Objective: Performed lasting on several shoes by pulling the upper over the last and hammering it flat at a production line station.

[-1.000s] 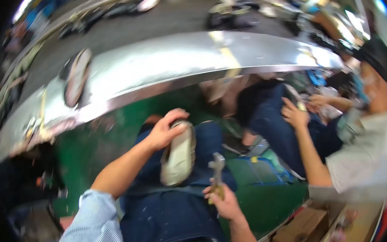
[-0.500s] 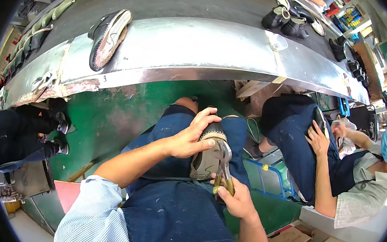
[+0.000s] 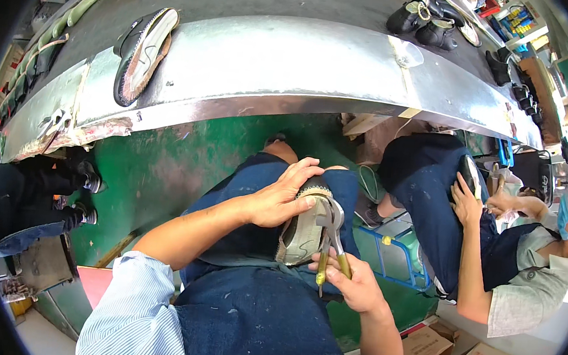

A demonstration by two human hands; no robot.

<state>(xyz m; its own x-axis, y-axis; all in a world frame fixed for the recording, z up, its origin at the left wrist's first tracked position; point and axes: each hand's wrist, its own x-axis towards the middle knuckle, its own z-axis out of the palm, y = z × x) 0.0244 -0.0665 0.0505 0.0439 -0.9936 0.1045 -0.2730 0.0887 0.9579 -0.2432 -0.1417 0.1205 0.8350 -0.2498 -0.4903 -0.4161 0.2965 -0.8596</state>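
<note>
Green floor [image 3: 164,168] below, and across the top a long curved metal bench [image 3: 293,65] bending with the lens — carrying an upturned shoe sole [image 3: 143,53] at left and dark shoes [image 3: 423,25] toward the right, small and hard to make out. At right, a seated co-worker [image 3: 491,260], cut off by the rim, pressing a hand on a shoe at the knee. Lower middle, a blue denim apron [image 3: 253,315] over the lap. Resting on the knees, sole up, a pale shoe [image 3: 301,229], its upper hidden underneath. Left hand [image 3: 282,197] laid over the shoe's toe end, fingers curled round it. Right hand [image 3: 349,286] closed around yellow-handled pincers [image 3: 329,238] — metal head touching the sole's edge, jaw gap not discernible.
</note>
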